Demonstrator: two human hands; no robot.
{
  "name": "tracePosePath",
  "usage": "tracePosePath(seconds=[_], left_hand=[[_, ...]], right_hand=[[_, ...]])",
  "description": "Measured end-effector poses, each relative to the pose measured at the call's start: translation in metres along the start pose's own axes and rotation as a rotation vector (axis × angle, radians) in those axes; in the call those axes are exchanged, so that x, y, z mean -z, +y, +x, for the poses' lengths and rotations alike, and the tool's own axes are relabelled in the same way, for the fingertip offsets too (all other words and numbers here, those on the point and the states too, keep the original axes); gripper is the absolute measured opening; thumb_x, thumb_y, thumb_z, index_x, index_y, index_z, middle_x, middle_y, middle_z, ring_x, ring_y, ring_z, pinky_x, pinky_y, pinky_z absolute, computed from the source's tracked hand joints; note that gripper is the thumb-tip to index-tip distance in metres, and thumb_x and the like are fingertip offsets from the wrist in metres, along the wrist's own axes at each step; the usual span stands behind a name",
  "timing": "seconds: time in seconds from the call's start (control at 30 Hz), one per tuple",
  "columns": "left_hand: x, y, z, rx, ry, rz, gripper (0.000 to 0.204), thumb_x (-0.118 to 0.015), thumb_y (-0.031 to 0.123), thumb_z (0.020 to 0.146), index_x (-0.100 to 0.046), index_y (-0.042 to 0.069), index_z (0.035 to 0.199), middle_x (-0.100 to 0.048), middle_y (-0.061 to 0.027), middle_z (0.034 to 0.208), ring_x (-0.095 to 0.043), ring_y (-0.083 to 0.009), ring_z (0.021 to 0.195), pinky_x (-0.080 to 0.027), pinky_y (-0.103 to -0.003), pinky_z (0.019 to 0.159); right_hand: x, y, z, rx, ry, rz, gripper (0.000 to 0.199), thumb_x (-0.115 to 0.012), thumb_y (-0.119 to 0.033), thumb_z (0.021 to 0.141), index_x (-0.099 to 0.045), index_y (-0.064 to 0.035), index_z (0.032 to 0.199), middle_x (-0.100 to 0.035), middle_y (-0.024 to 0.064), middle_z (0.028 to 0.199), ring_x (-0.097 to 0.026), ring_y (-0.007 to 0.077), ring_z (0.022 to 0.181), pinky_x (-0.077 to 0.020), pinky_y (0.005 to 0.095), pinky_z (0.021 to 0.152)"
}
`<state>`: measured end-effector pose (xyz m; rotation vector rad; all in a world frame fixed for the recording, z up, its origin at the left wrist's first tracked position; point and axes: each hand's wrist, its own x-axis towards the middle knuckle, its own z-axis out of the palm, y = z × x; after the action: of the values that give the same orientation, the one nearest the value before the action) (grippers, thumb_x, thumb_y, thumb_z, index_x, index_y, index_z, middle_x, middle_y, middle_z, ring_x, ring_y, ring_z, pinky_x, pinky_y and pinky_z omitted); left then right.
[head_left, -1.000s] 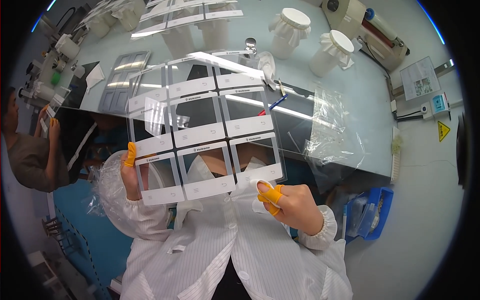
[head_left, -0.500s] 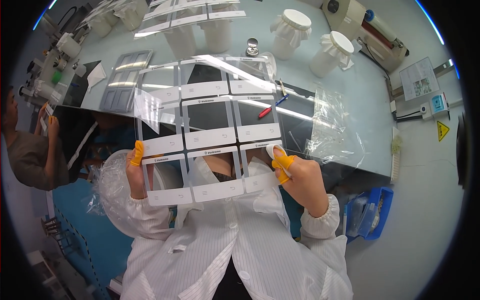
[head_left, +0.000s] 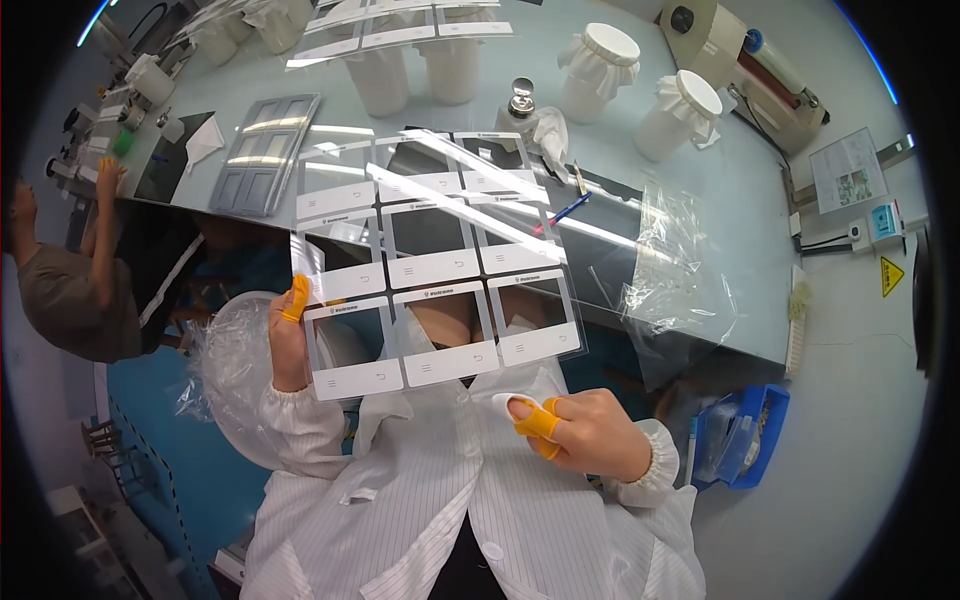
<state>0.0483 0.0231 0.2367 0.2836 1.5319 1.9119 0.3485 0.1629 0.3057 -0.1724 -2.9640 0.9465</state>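
Note:
My left hand [head_left: 287,348], with a yellow finger cot on it, grips the left edge of a clear sheet [head_left: 450,363] printed with several white-and-grey framed panels. The sheet hangs tilted in front of my chest, and ceiling lights reflect across it. Below its lower right corner, apart from it, is my right hand [head_left: 598,437]. Yellow finger cots cover some of those fingers, which are closed on a small folded white wipe [head_left: 507,404].
Behind the sheet, a pen [head_left: 570,209] and crumpled clear film [head_left: 668,255] lie on the bench. Cloth-covered white jars [head_left: 598,75], a metal-topped bottle [head_left: 520,105] and a grey tray [head_left: 265,155] stand farther back. A blue bin [head_left: 765,440] is at right; a co-worker [head_left: 80,270] sits left.
My right hand has come off the sheet's right edge and moved down, still with the wipe. The sheet has shifted slightly and tilted. At left, the co-worker's hand has risen.

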Motion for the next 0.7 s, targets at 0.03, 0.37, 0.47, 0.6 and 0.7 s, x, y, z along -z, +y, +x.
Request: tracePosePath(seconds=[0.03, 0.37, 0.47, 0.6, 0.7], left_hand=[[-0.001, 0.001, -0.001, -0.001, 0.002, 0.000, 0.026, -0.043, 0.029, 0.088, -0.050, 0.005, 0.095, -0.055, -0.0036, 0.084, -0.055, -0.0101, 0.076, -0.046, -0.019, 0.070], [-0.006, -0.015, 0.000, -0.058, -0.002, 0.130, 0.025, -0.042, 0.031, 0.088, -0.048, 0.008, 0.091, -0.056, -0.0042, 0.078, -0.056, -0.0111, 0.067, -0.048, -0.020, 0.062], [-0.018, -0.012, -0.009, -0.038, -0.081, 0.071, 0.023, -0.044, 0.028, 0.088, -0.047, 0.005, 0.089, -0.054, -0.0039, 0.076, -0.053, -0.0064, 0.068, -0.044, -0.016, 0.060], [-0.021, -0.009, -0.014, -0.108, -0.205, 0.107, 0.023, -0.043, 0.028, 0.088, -0.047, 0.005, 0.092, -0.055, -0.0045, 0.079, -0.054, -0.0071, 0.069, -0.045, -0.016, 0.062], [-0.024, -0.008, -0.018, -0.115, -0.177, 0.153, 0.025, -0.042, 0.028, 0.088, -0.047, 0.005, 0.095, -0.056, -0.0054, 0.083, -0.056, -0.0085, 0.072, -0.046, -0.016, 0.065]], right_hand=[[0.003, 0.001, -0.004, -0.058, 0.077, 0.008, 0.026, -0.067, -0.011, 0.067, -0.059, -0.0065, 0.092, -0.055, 0.0057, 0.059, -0.052, 0.0168, 0.046, -0.0422, 0.0223, 0.044], [0.007, 0.018, -0.004, -0.231, 0.392, -0.056, 0.043, -0.063, -0.004, 0.070, -0.052, -0.0063, 0.111, -0.056, 0.0084, 0.062, -0.052, 0.0196, 0.048, -0.0428, 0.0236, 0.047], [0.008, 0.024, 0.008, -0.344, 0.401, -0.040, 0.042, -0.062, -0.001, 0.069, -0.052, -0.0046, 0.110, -0.056, 0.0103, 0.064, -0.053, 0.0225, 0.050, -0.0421, 0.0262, 0.048], [0.011, 0.036, 0.022, -0.385, 0.448, -0.059, 0.041, -0.059, -0.001, 0.071, -0.052, -0.0040, 0.110, -0.056, 0.0136, 0.065, -0.054, 0.0251, 0.051, -0.0428, 0.0288, 0.050], [0.014, 0.044, 0.031, -0.363, 0.484, -0.071, 0.033, -0.060, -0.003, 0.071, -0.055, -0.0011, 0.104, -0.057, 0.0138, 0.066, -0.054, 0.0256, 0.052, -0.0427, 0.0293, 0.050]])
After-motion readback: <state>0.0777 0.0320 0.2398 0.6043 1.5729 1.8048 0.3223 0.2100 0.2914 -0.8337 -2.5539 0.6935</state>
